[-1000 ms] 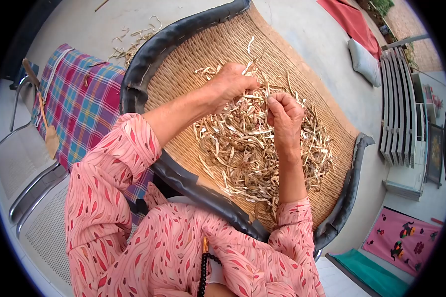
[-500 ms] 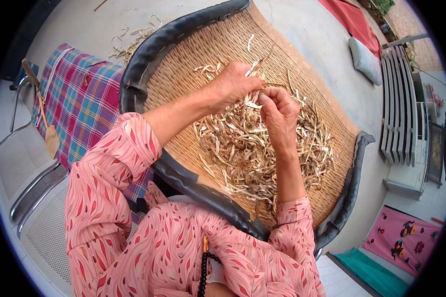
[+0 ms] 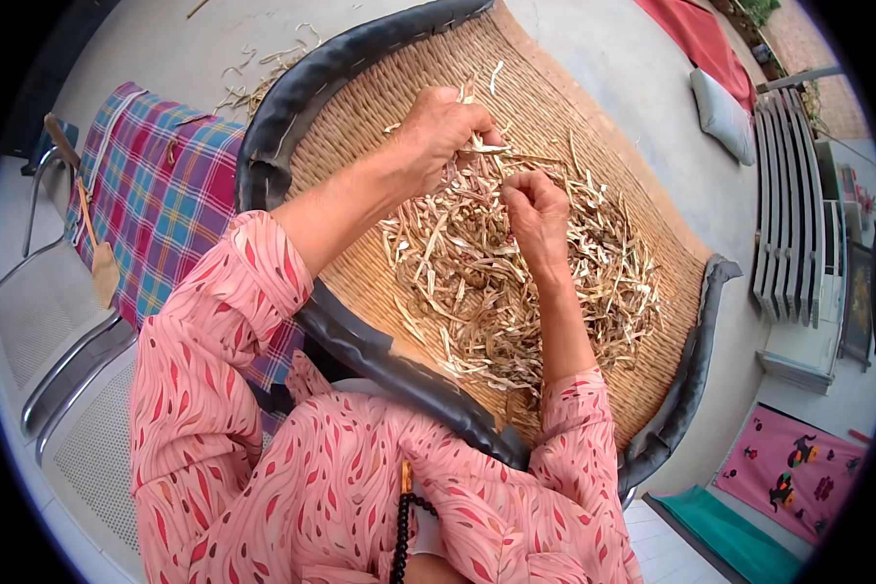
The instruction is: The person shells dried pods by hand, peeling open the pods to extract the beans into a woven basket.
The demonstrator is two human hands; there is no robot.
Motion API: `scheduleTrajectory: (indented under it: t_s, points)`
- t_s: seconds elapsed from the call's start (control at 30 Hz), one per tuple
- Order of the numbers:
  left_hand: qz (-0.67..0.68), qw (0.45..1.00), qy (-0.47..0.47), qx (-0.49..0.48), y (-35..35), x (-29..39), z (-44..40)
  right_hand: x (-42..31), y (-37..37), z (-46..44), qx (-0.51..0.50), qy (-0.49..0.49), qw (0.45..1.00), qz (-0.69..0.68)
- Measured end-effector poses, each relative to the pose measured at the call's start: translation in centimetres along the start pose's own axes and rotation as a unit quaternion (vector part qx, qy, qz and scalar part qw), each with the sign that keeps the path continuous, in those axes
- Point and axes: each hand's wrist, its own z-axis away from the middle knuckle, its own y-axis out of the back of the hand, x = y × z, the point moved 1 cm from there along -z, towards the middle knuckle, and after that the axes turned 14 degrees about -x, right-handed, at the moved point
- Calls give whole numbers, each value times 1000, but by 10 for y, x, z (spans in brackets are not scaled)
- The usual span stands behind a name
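Pinching a pale dry pod (image 3: 487, 149) in my L hand (image 3: 440, 134), head view: thumb & fingers nearly together, pod poking out twd my R side. R hand (image 3: 539, 216) curled in, thumb pressed to index; can't tell if anything's btwn them. Hands apart, over the pod heap (image 3: 516, 292), mid woven tray (image 3: 433, 63) w/ black rim (image 3: 268, 146). Pink cloth (image 3: 764, 462), lower R, has printed figs, too small to make out fully. Heap's tangled: cream, straw & brown, long thin curled pcs. Loose pc (image 3: 496, 78) lies apart, nr tray's far end.
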Motion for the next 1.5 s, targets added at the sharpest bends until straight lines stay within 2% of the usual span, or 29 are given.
scheduleTrajectory:
  t_s: [0.07, 0.13, 0.23, 0.33, 0.43, 0.47, 0.57, 0.6, 0.63, 0.7, 0.8, 0.9, 1.07, 1.17, 1.27, 1.37, 1.5]
  points:
    - [10, 1000, -16, 16, 1, 2, 1, 3, -14, 4, -50, 48, 986, 152]
    - [9, 1000, -9, -16, -2, 1, 2, 3, -32, 8, -96, 114, 943, 297]
    - [12, 999, 11, -41, -4, 1, 3, 2, -52, 16, -181, 106, 866, 454]
    - [10, 998, 18, -54, -3, 3, 2, 7, -56, 18, -193, 126, 856, 463]
    - [21, 999, 4, -37, -3, 7, 5, 6, -39, 16, -118, 135, 933, 313]
    - [29, 999, -1, -32, -4, 9, 6, 8, -33, 13, -64, 162, 951, 256]
    - [14, 999, -2, -45, -6, 9, 5, 1, -8, 10, -62, 37, 995, 63]
    - [2, 999, 0, -52, -5, 8, 4, -6, -1, 10, -78, -22, 993, -87]
    - [-31, 998, -5, -60, -5, 3, 1, -14, 3, 11, -62, -29, 986, -155]
    - [-99, 992, -14, -72, -4, -5, -3, -24, 9, 11, -55, -45, 969, -238]
    - [-131, 987, -2, -91, -7, -8, 0, -27, 12, 9, -56, -39, 953, -296]
    - [-138, 985, 6, -102, -9, -10, 2, -31, 11, 10, -54, -27, 946, -317]
    - [-149, 978, -13, -144, -14, -7, 8, -39, 11, 11, -67, -23, 960, -272]
    - [-221, 962, -37, -155, -12, -10, 6, -41, 12, 11, -69, -37, 959, -272]
    - [-206, 970, -45, -121, -9, -17, 1, -40, 10, 12, -77, -27, 968, -238]
    - [-120, 988, -49, -82, -9, -19, -2, -41, 6, 14, -64, -4, 979, -196]
    - [-142, 983, -37, -113, -12, -12, 4, -45, 6, 14, -53, 3, 978, -199]
